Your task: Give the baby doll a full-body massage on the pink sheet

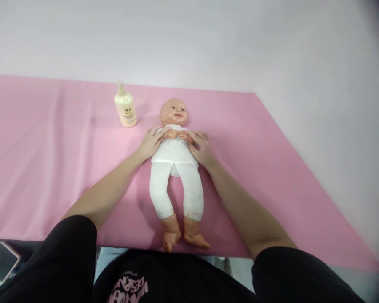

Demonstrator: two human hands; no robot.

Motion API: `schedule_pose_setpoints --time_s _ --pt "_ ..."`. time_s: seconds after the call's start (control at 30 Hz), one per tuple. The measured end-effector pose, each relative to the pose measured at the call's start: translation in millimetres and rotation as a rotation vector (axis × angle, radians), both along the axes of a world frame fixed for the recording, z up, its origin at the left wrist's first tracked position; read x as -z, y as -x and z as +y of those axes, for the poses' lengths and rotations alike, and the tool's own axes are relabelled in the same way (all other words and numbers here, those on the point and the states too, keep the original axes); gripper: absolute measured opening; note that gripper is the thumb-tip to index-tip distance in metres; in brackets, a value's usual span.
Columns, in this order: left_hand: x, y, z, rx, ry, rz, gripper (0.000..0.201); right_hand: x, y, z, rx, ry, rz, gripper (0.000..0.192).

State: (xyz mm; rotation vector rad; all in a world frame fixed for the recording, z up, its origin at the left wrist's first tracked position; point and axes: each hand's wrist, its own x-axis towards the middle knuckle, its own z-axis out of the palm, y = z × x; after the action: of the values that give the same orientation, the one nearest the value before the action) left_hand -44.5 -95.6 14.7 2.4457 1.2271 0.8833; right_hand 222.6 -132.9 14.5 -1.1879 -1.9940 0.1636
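Phone (pixel 1 261) near left, by the black sleeve. Doll (pixel 176 168) lies face-up mid pink sheet (pixel 271 168), bottle (pixel 125 106) far left w/ cap on. Left hand (pixel 151 143) & right hand (pixel 202 148) lie open, palms flat on doll's sides, thumbs at its wrists; no lotion out, looks barely begun.

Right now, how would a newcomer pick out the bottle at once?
Start at the pink sheet and find the doll lying between the left hand and right hand. Left of its head stands the cream bottle, the only upright thing there.
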Motion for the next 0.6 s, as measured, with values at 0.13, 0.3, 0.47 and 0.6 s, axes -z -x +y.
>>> schedule_pose_setpoints --time_s 0.13,0.3,0.47,0.6 --pt "1.7 -0.2 0.6 -0.001 -0.008 -0.022 0.054 1.7 -0.7 0.7 -0.007 0.003 0.025 0.049" --pt "2.1 -0.3 0.6 -0.003 -0.014 -0.034 0.053 0.8 -0.1 0.6 -0.002 -0.001 0.025 0.048" --pt "1.2 -0.5 -1.2 -0.015 -0.008 -0.023 0.053 0.8 -0.5 0.8 -0.002 0.004 0.017 0.048" --pt "0.9 -0.5 -1.7 -0.015 -0.014 -0.02 0.053 1.7 -0.5 1.7 -0.008 0.002 0.021 0.047"
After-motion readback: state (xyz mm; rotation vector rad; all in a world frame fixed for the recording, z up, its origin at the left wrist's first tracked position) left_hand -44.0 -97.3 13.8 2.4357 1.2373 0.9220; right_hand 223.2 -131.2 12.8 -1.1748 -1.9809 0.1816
